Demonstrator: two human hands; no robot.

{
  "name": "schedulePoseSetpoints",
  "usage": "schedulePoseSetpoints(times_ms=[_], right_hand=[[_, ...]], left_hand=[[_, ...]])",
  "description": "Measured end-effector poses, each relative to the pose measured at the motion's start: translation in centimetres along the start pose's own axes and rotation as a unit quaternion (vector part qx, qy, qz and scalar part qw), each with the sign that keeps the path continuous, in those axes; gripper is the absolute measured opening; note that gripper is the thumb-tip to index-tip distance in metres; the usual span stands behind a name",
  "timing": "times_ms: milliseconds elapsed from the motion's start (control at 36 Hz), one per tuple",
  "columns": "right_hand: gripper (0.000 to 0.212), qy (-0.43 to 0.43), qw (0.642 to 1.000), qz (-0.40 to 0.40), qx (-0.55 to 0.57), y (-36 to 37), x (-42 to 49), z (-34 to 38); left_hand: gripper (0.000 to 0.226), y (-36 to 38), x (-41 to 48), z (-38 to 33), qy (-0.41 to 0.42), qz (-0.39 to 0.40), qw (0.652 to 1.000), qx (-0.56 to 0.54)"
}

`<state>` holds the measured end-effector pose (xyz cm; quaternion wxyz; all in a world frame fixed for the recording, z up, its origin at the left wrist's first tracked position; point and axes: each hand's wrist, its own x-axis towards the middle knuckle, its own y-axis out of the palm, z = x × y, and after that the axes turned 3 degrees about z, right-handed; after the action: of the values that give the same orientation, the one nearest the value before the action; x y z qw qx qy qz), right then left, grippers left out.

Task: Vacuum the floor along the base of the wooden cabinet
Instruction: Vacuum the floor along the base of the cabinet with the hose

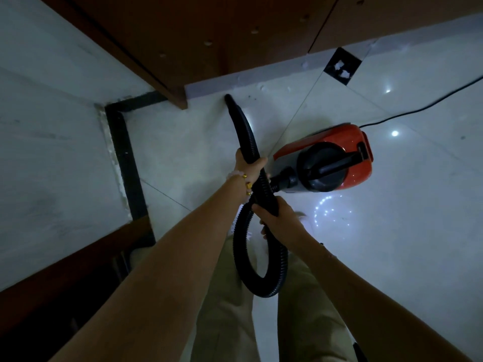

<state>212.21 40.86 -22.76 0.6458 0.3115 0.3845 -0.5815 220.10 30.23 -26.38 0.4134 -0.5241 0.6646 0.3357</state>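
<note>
left hand (248, 163): grip clamped round the hose (243, 126), fingers wrapped over it part-way up; a beaded bracelet (244, 182) sits on the wrist.
right hand (277, 212): grip clamped round the hose lower down, nearer the body, close to where the hose meets the vacuum (326, 160).
hose: black and ribbed; from the left hand it runs forward and up the view to the nozzle (229, 99); behind the right hand it drops into a loop in front of the legs (235, 296) and comes back up.
nozzle: well ahead of the left hand, its tip down at the floor (392, 231) just beside the pale strip under the cabinet (196, 30), near the cabinet's corner; whether it touches the strip cannot be told.
cabinet: brown wood, across the top of the view.
vacuum: red and grey canister with a black handle, standing on the floor just right of both hands; a black cord (418, 108) trails away from it to the right.
floor: pale glossy tiles with light spots reflected; white scraps on a dark tile (342, 66) by the cabinet base, right of the nozzle.
</note>
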Motion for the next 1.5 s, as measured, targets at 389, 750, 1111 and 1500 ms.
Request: schedulePoseSetpoints(times_ms=[389,750,1111,1500], right_hand=[[0.029,-0.006,0.999,0.018,0.037,-1.7,0.6,0.8],[0.039,0.004,0.999,0.021,0.036,-2.2,2.7,1.2],[0.029,0.005,0.999,0.027,0.019,-2.1,2.6,1.5],[0.032,0.012,0.999,0.019,0.028,-3.1,1.7,1.2]], left_hand=[[0.034,1.0,1.3,-0.9,0.024,0.001,0.999,0.024],[0.044,1.4,3.9,-1.8,0.027,0.014,0.999,0.021],[0.05,1.0,3.8,-1.7,0.014,0.013,1.0,0.008],[0.048,2.5,2.8,-1.8,0.011,0.021,1.0,0.014]])
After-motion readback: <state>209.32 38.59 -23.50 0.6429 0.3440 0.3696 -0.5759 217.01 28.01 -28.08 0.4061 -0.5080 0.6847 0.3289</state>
